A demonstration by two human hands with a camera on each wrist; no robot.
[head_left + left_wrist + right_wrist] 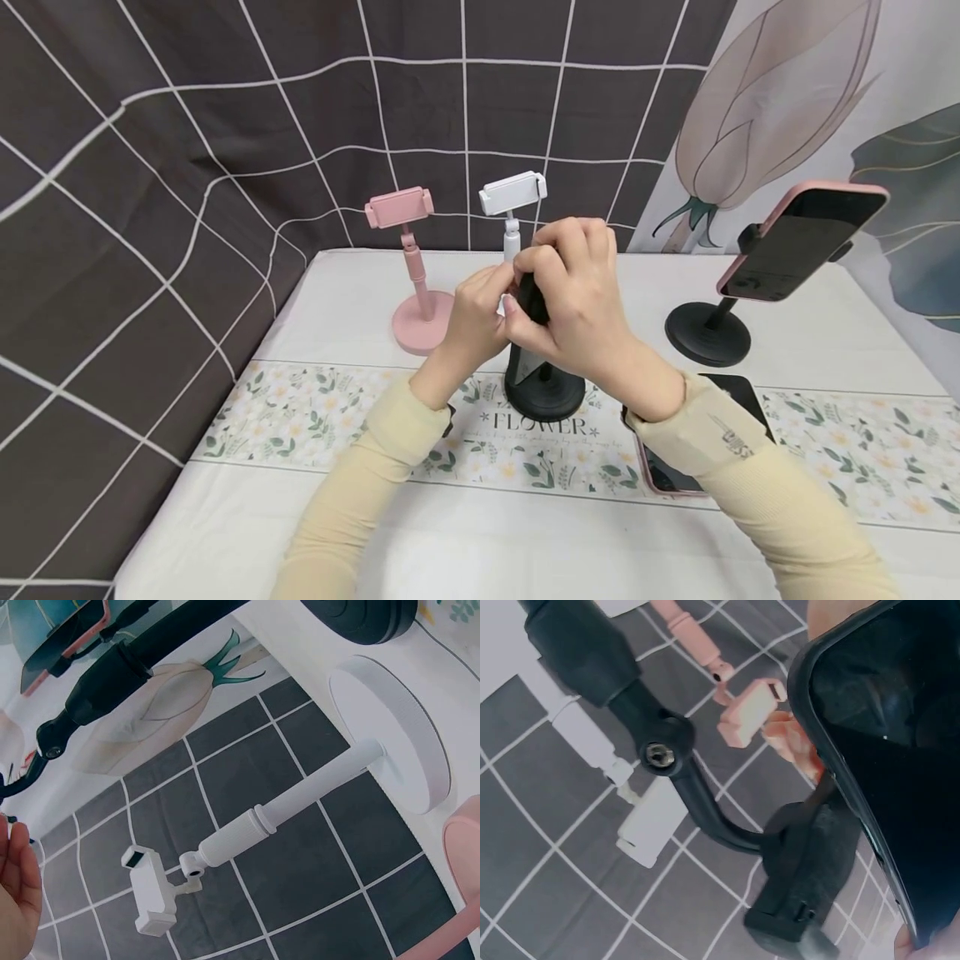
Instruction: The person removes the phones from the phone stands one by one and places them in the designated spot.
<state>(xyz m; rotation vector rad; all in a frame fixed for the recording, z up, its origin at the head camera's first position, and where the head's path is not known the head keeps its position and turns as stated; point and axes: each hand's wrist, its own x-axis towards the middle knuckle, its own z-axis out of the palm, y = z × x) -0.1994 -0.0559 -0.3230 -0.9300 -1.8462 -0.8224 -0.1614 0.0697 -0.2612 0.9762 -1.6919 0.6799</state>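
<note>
Both hands meet at a smartphone with a black edge (pixel 900 742), held up at the head of a black phone stand (pixel 546 398). My right hand (pixel 581 304) grips the phone, its thumb and fingers bent around it. From the other side my left hand (pixel 477 312) pinches the phone's edge; its curled fingers (pixel 793 746) show behind the phone in the right wrist view. The stand's black clamp (pixel 802 885) is just behind the phone, on a bent neck. Whether the phone is seated in the clamp, I cannot tell. Hands hide most of the clamp in the head view.
A pink stand (pixel 422 321) and a white stand (pixel 512 196) stand behind the hands. At right, another black stand (pixel 708 333) carries a pink-edged phone (pixel 802 242). A pink-edged phone (pixel 667 477) lies partly under the right forearm. A dark grid curtain (pixel 412 108) hangs behind the table.
</note>
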